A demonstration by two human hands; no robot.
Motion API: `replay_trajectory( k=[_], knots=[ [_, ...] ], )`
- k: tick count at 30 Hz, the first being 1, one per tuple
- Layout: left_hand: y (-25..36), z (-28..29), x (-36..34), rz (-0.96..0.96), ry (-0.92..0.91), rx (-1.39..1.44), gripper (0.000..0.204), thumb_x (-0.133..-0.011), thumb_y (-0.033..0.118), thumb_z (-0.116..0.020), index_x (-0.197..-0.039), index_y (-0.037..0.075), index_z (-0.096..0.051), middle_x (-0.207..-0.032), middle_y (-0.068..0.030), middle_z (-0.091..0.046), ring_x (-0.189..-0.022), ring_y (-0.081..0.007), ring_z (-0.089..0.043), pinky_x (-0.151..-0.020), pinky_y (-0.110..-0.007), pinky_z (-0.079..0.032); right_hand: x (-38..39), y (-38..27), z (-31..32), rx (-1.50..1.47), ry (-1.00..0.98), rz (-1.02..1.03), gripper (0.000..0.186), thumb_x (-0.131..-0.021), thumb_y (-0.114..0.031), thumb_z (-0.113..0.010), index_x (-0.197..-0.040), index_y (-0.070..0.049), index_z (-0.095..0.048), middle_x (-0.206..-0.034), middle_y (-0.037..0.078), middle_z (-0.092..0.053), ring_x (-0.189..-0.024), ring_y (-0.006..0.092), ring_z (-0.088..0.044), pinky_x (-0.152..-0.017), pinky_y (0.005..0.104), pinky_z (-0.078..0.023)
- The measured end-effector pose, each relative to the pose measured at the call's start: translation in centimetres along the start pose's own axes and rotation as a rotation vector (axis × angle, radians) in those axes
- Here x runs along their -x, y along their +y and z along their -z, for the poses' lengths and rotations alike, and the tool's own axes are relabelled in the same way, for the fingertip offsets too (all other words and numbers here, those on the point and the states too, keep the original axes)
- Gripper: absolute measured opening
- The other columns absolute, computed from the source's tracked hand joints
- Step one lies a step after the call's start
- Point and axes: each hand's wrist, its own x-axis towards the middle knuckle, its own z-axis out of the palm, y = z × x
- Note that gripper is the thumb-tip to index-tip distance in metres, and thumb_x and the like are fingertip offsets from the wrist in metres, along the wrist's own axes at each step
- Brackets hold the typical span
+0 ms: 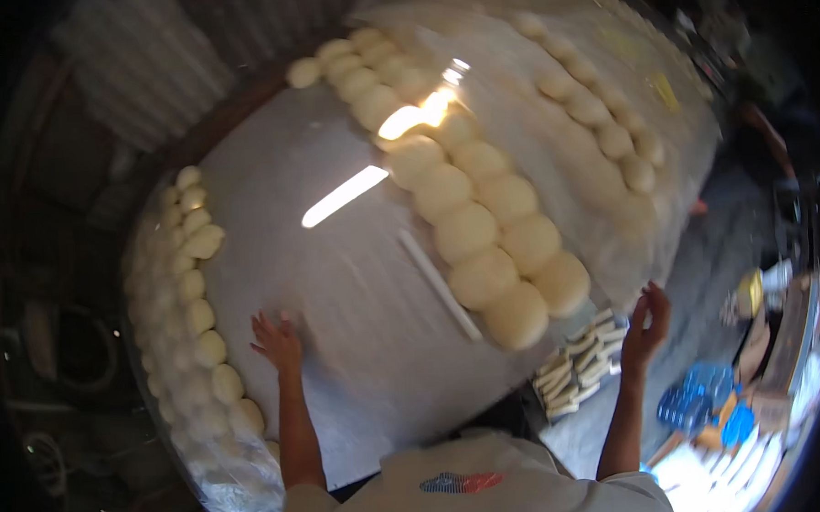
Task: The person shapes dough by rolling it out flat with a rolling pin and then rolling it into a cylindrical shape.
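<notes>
Presently, I log: left hand (pixel 278 342), spread and empty, over the tabletop (pixel 356 286); right hand (pixel 645 334), fingers curled, near the plastic sheet (pixel 553 167), grip unclear to me. Dough balls (pixel 465 231): paired rows, mid-table. Step, I judge: sheet-handling, calling next for a sure edge pinch.

Long rows of dough balls (pixel 466 231) (on a broad table (pixel 347 286)) suggest a bakery.

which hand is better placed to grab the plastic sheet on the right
Probably the right hand: it is close to the plastic sheet; the left hand is beyond the dough balls.
</notes>
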Motion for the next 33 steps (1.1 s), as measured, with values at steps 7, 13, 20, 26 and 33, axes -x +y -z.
replay_trajectory(
  k=[7, 13, 20, 26, 33],
  knots=[
    [-0.5, -0.8, -3.5, 0.126, -0.051, -0.073, 0.071, -0.094, 0.049, -0.042, -0.146, 0.002, -0.027, -0.151, -0.0276, -0.019, -0.142, -0.0421, -0.013, -0.111, -0.063, -0.007, -6.5, -28.6, -40.3, -0.375, -0.8, 0.668, 0.05, -0.089, -0.023, -0.06, -0.137, -0.012, -0.046, -0.142, 0.019, -0.039, -0.125, 0.0356, -0.047, -0.101, 0.0463, -0.041],
    [0.7, 0.3, -4.5, 0.161, -0.171, -0.08, 0.072, -0.092, 0.048, -0.044, -0.144, 0.0, -0.031, -0.15, -0.0291, -0.02, -0.141, -0.0445, -0.016, -0.11, -0.064, -0.007, -14.4, -35.5, -75.6, 0.437, -0.679, 0.755, 0.08, -0.087, -0.043, -0.059, -0.152, -0.027, -0.014, -0.154, 0.027, -0.006, -0.134, 0.0554, -0.022, -0.106, 0.0588, -0.033],
    [-0.4, 0.0, -4.8, 0.174, -0.213, -0.109, 0.071, -0.091, 0.043, -0.047, -0.143, -0.002, -0.031, -0.15, -0.0297, -0.018, -0.14, -0.0468, -0.015, -0.11, -0.064, -0.007, -19.2, -36.4, -83.6, 0.295, -0.7, 0.628, 0.053, -0.081, -0.032, -0.066, -0.129, -0.014, -0.052, -0.126, 0.021, -0.053, -0.11, 0.0405, -0.057, -0.092, 0.0476, -0.049],
    [0.0, 0.7, -4.8, 0.167, -0.202, -0.086, 0.07, -0.092, 0.04, -0.048, -0.146, 0.001, -0.026, -0.151, -0.0278, -0.017, -0.141, -0.0439, -0.013, -0.111, -0.062, -0.006, -21.7, -34.5, -72.8, -0.381, -0.565, 0.508, 0.031, -0.072, -0.018, -0.071, -0.1, -0.005, -0.068, -0.093, 0.018, -0.069, -0.089, 0.0307, -0.066, -0.08, 0.0389, -0.05],
    [-1.1, -1.0, -3.7, 0.089, 0.003, -0.068, 0.069, -0.093, 0.047, -0.046, -0.146, 0.004, -0.03, -0.15, -0.0267, -0.022, -0.142, -0.0405, -0.018, -0.111, -0.062, -0.008, -7.3, -34.5, -44.2, -0.465, -0.79, 0.626, 0.029, -0.077, -0.008, -0.066, -0.106, -0.003, -0.063, -0.097, 0.014, -0.067, -0.091, 0.0256, -0.065, -0.082, 0.0334, -0.048]
  ],
)
